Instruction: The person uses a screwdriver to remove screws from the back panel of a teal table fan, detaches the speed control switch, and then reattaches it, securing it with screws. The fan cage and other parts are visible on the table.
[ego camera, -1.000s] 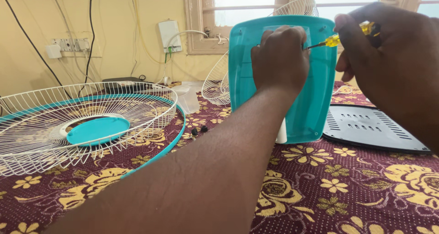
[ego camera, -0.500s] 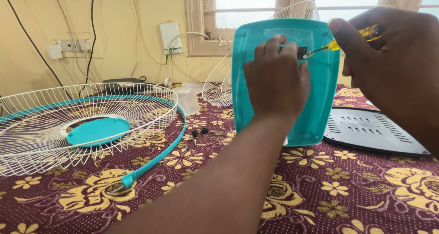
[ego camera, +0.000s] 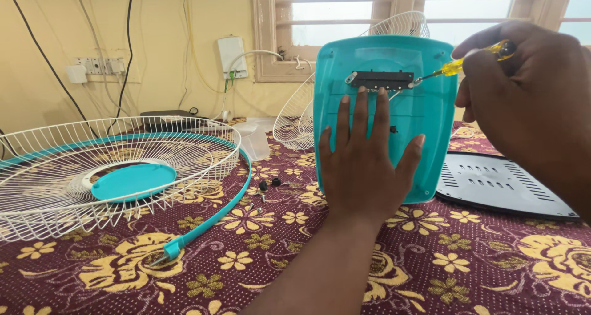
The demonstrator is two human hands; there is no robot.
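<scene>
Maroon cloth (ego camera: 468, 266) patterned with yellow flowers covers the surface we work on, and nearly everything rests on it. Our left hand (ego camera: 364, 161) lies flat and spread against the teal plastic panel (ego camera: 425, 136), which stands upright on the cloth near the middle; the fingers are stretched out, closing on nothing, their tips just under a black bar (ego camera: 380, 80) fixed across the panel's upper part. Our right hand (ego camera: 529, 99) is curled tight around a yellow-handled screwdriver (ego camera: 458, 65), whose metal tip touches the right end of that black bar.

To the left lies a white wire fan guard (ego camera: 74, 210) with a teal centre disc (ego camera: 130, 181), and a teal rim band (ego camera: 212, 219) curves along its near edge onto the cloth. A few small dark screws (ego camera: 269, 183) sit between the guard and the panel. A second wire guard (ego camera: 295, 121) leans behind the panel, near a small clear plastic container (ego camera: 252, 139). To the right, a flat black vented plate (ego camera: 502, 192) lies just beside the panel's foot.

Behind all this the wall (ego camera: 172, 19) is pale yellow, with black cables hanging down it, a switch board (ego camera: 98, 65), and a white box (ego camera: 231, 55) beside the wooden-framed window (ego camera: 345, 19), which lets in bright daylight.
</scene>
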